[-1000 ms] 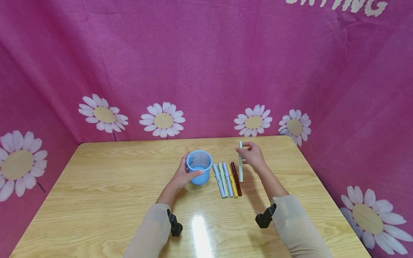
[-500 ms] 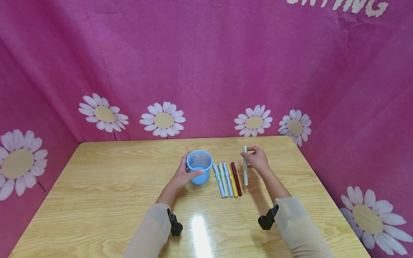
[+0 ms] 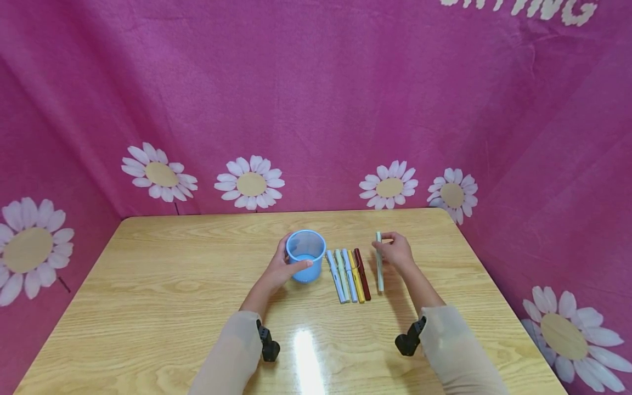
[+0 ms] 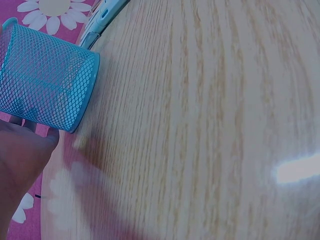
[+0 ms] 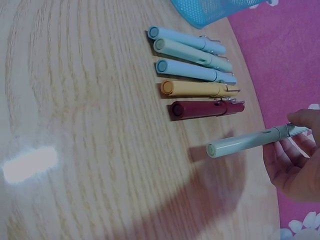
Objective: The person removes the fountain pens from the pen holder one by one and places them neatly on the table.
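In the head view my left hand (image 3: pixel 278 273) grips a light blue mesh pen cup (image 3: pixel 307 272) from its left side, thumb across the front. Nothing shows inside the cup, which stands upright on the table. My right hand (image 3: pixel 398 253) pinches a pale green pen (image 5: pixel 245 143) near its clip end, to the right of a row of pens. That row runs from a light blue pen (image 3: pixel 336 277) through a green pen (image 3: pixel 342 274), another blue pen (image 3: pixel 349 276) and a yellow pen (image 3: pixel 356 277) to a dark red pen (image 5: pixel 207 109). The held pen casts its shadow close by, just over the tabletop.
The wooden table (image 3: pixel 163 296) reaches back to a pink curtain (image 3: pixel 316 109) printed with white daisies. A bright light reflection lies on the wood near the front. Black wrist cameras are strapped over both sleeves.
My right hand has moved right and slightly toward me with the pale green pen, away from the dark red pen and lower. The left hand and the cup have stayed put.
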{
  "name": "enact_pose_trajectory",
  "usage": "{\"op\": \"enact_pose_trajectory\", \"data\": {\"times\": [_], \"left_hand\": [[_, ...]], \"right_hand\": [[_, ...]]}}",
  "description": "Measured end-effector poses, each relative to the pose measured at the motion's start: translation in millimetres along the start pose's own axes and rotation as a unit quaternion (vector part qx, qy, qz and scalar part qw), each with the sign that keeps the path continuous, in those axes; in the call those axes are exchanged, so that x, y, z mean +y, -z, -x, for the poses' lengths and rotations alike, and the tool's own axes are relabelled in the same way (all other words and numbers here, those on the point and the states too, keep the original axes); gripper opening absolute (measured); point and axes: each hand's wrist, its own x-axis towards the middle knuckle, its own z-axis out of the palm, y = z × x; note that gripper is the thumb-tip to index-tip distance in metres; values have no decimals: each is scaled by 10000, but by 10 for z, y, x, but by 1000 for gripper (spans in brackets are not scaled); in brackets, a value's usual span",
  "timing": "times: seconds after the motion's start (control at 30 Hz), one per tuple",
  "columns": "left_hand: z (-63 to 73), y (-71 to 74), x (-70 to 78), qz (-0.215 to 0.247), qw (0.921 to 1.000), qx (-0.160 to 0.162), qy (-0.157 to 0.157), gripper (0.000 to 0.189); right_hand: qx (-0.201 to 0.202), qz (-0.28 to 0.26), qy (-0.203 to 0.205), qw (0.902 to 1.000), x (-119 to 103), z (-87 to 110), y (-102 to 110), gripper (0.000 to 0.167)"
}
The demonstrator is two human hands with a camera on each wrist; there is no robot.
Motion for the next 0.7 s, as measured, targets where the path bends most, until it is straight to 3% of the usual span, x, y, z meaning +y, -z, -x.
{"op": "enact_pose_trajectory", "data": {"times": [0.7], "left_hand": [[8, 6, 21, 12, 10000, -73, 8, 89]], "right_hand": [[168, 166, -192, 9995, 183, 13, -126, 41]]}}
